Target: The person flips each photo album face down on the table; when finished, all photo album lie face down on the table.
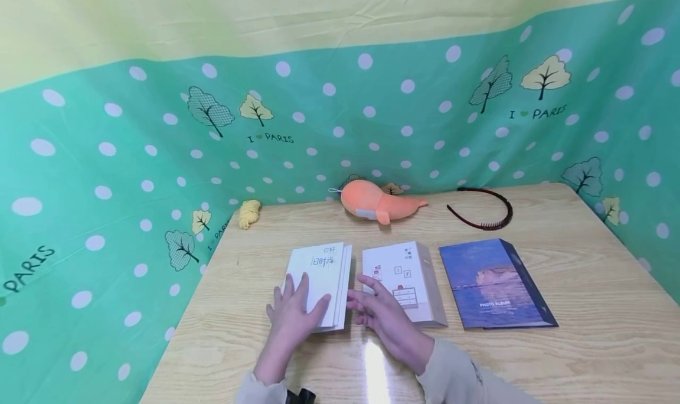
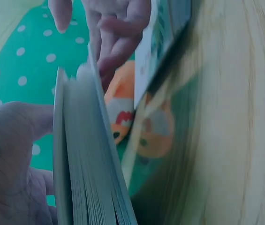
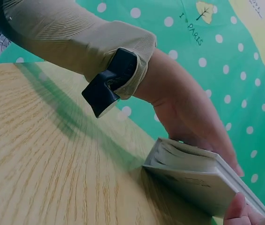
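Three books lie in a row at centre frame in the head view on our table (image 1: 584, 309): a white book (image 1: 324, 268) at left, a second book (image 1: 406, 274) in the middle, a blue album (image 1: 491, 283) at right. Our left hand (image 1: 294, 315) lies flat on the white book's near end, fingers straight and spread. Our right hand (image 1: 379, 309) sits just right of it, fingers loosely extended, tips at the white book's right edge; whether they pinch it we cannot tell. Behind, toward upper centre: an orange plush (image 1: 374, 203), a dark headband (image 1: 486, 212), and yellow yarn (image 1: 249, 212) at left.

Left wrist view: the white book's page edges (image 2: 90, 178) run up mid-frame, our palm (image 2: 10, 164) at left, right-hand fingers (image 2: 118, 33) at top.

Right wrist view: the white book (image 3: 193, 176) at lower right, slightly raised, the left hand (image 3: 193, 126) on its far side.
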The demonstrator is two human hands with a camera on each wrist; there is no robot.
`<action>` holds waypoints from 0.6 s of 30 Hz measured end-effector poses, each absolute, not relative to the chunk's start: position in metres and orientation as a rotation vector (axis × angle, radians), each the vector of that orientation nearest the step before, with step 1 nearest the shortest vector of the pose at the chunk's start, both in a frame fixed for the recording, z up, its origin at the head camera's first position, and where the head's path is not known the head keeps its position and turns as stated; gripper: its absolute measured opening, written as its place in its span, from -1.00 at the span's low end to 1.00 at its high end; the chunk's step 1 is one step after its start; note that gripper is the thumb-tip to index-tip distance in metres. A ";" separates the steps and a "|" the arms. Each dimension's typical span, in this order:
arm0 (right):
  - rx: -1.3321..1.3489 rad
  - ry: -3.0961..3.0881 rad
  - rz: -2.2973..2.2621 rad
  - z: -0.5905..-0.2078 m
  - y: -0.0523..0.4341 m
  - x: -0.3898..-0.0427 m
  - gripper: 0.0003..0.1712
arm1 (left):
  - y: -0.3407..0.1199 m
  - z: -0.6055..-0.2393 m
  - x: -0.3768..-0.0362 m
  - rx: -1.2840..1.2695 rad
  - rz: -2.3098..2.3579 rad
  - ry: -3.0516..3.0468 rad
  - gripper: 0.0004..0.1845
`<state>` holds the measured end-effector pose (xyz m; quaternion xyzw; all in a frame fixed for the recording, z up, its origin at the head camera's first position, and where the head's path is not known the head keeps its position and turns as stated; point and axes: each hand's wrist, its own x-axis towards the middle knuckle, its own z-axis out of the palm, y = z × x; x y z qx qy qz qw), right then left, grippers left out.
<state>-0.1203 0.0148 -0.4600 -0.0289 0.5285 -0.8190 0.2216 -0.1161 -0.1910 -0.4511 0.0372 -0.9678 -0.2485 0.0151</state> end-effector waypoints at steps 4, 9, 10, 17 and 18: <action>-0.106 1.439 -2.265 -0.457 0.014 -0.118 -0.20 | -0.184 -0.446 -0.114 0.089 -0.779 -3.029 -0.03; -0.145 1.394 -2.269 -0.452 0.014 -0.115 -0.26 | -0.177 -0.441 -0.111 0.064 -0.768 -3.055 0.14; -0.151 1.386 -2.269 -0.451 0.014 -0.115 -0.27 | -0.176 -0.441 -0.111 0.062 -0.769 -3.057 0.17; -0.193 1.363 -2.264 -0.446 0.012 -0.114 -0.32 | -0.172 -0.436 -0.108 0.033 -0.836 -3.058 0.20; -0.202 1.364 -2.261 -0.446 0.012 -0.114 -0.32 | -0.172 -0.436 -0.107 0.031 -0.851 -3.059 0.19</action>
